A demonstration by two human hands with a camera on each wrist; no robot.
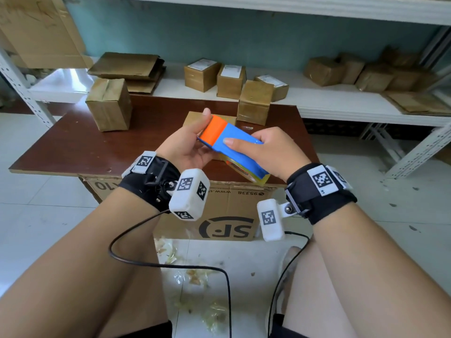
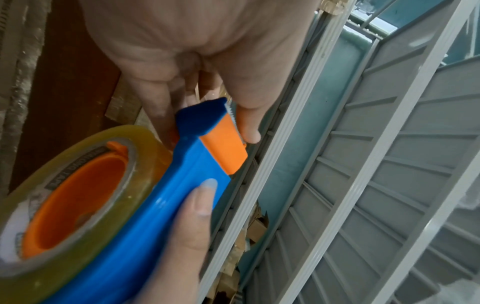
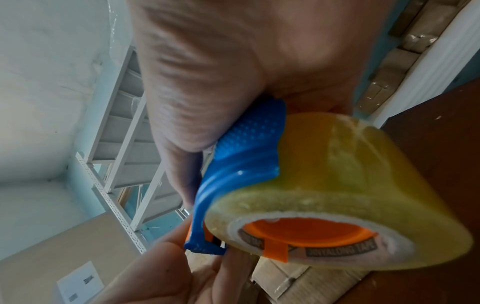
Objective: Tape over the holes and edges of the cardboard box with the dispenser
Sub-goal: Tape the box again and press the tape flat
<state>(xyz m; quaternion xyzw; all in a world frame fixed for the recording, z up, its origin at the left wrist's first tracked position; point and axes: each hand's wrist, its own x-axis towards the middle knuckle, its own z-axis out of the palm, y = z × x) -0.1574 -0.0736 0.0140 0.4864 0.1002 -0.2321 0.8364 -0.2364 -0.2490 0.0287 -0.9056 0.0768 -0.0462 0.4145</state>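
1. Blue-and-orange dispenser (image 1: pixel 231 142) with a yellowish tape roll (image 3: pixel 337 185) is held above the brown table (image 1: pixel 73 142).
2. Right hand (image 1: pixel 273 152) grasps its blue body, thumb on top.
3. Left hand (image 1: pixel 188 147) pinches its orange end, thumb beside the toothed blade.
4. Box (image 1: pixel 192 118) lies on the table just behind the hands, mostly hidden.

brown table (image 1: pixel 73 147) | on it: three cardboard boxes (image 1: pixel 109 103) | shelf (image 1: pixel 329 98): more boxes

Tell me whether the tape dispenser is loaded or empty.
Loaded: a thick yellowish clear tape roll sits on the orange hub of the blue plastic dispenser.
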